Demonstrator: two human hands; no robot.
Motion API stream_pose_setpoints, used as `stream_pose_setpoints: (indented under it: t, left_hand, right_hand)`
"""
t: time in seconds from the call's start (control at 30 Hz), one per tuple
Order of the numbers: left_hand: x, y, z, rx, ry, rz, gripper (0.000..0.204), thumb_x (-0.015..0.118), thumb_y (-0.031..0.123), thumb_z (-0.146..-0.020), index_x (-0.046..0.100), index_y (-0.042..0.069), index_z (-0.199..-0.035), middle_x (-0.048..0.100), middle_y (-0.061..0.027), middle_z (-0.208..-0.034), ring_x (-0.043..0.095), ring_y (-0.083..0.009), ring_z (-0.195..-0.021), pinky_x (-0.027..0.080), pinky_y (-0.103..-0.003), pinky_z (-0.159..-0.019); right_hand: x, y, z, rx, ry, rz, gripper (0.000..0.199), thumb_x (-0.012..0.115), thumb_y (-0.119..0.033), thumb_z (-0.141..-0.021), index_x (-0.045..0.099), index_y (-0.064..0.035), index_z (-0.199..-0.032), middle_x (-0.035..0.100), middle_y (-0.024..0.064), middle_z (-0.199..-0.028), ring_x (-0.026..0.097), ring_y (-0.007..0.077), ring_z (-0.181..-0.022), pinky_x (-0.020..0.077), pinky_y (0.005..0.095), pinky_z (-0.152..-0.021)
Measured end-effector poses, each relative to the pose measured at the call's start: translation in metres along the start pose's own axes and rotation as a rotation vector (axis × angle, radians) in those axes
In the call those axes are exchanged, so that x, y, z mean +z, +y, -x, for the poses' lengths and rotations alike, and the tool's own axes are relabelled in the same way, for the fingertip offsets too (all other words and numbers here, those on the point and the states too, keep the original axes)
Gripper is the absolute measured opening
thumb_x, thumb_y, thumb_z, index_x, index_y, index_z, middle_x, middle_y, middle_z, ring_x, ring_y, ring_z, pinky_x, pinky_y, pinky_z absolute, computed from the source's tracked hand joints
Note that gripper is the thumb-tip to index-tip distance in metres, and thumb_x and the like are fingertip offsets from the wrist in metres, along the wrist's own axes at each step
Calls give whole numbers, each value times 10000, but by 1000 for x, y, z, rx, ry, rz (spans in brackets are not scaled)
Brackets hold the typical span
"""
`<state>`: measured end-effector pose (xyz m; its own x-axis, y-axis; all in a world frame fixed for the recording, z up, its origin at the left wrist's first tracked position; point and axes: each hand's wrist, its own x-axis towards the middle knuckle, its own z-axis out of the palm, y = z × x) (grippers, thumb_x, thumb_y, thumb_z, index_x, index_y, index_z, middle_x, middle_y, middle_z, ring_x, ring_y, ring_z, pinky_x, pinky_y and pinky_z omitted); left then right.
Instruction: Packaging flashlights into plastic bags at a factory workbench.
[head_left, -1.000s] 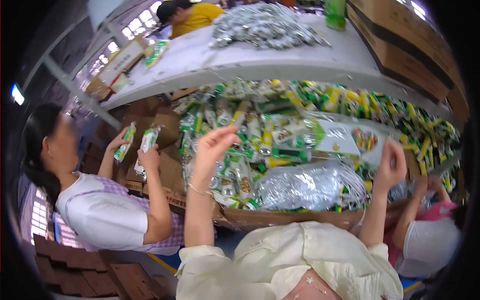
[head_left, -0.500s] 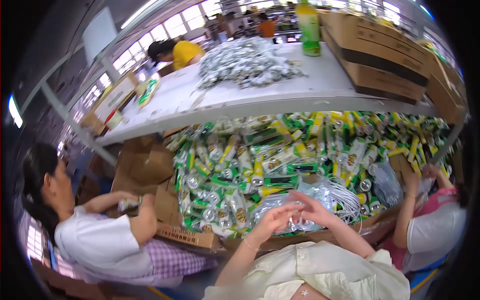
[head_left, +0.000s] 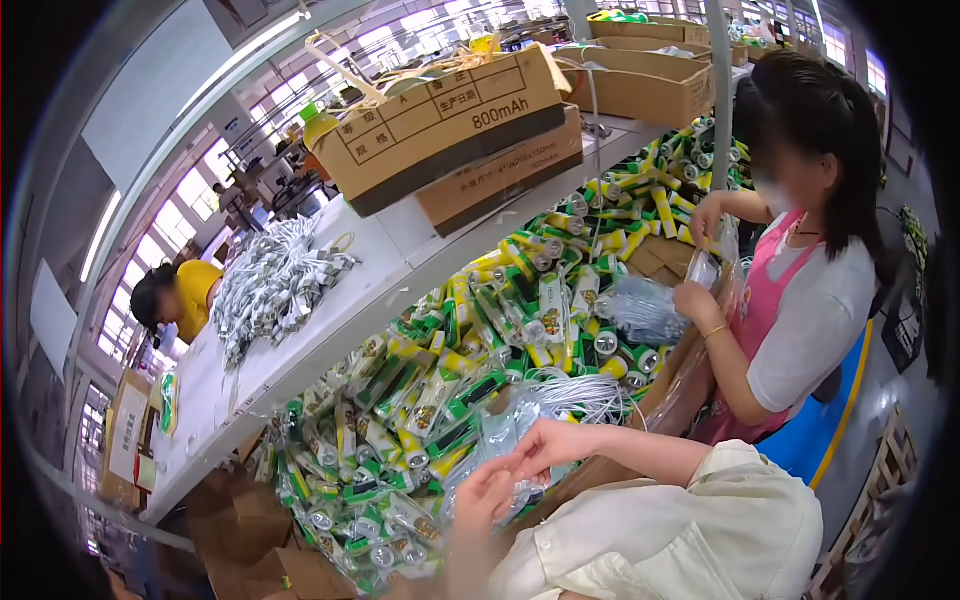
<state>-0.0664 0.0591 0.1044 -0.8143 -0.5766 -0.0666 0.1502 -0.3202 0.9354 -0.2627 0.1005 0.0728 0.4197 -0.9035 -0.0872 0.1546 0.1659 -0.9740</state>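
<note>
My left hand (head_left: 487,492) and my right hand (head_left: 553,447) meet over the near edge of a big heap of flashlights (head_left: 475,390) in green, yellow and white, many wrapped in clear plastic. The fingers of both hands are drawn together in a pinch, fingertips close to each other. Whatever they hold, if anything, is too small or hidden. Just beyond the hands lies a pile of clear plastic bags (head_left: 508,425). A bundle of white cables (head_left: 590,397) rests beside the bags, to the right.
A shelf (head_left: 385,250) crosses above the heap, bearing a pile of white cables (head_left: 275,280) and cardboard boxes (head_left: 450,115). At right a co-worker in a pink apron (head_left: 770,270) handles clear plastic near another bag pile (head_left: 650,310). An open carton (head_left: 235,520) stands lower left.
The view has swung to the right, so the left co-worker is out of sight and the right one shows fully. My fingers, more spread before, are now drawn together.
</note>
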Motion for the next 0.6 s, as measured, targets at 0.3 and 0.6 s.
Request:
stream_pose_setpoints:
  t: [0.3,0.6]
  left_hand:
    - [20,95,-56,715,168,-958,428,654,1,-733,571,13,-1152,572,-109,-1171,532,-220,-1091,444,-326,-907]
    - [101,283,-173,1355,509,-1720,406,768,273,-671,646,46,-985,621,-85,-898,564,-266,-878,422,-369,-805]
  right_hand:
    - [-34,-117,56,-542,686,104,77,676,-72,-796,704,-1,-805,649,60,-671,595,96,-568,485,229,-520]
    - [-133,-285,98,-1100,1233,730,201,648,-161,-836,691,23,-903,625,25,-663,562,67,-575,470,197,-557]
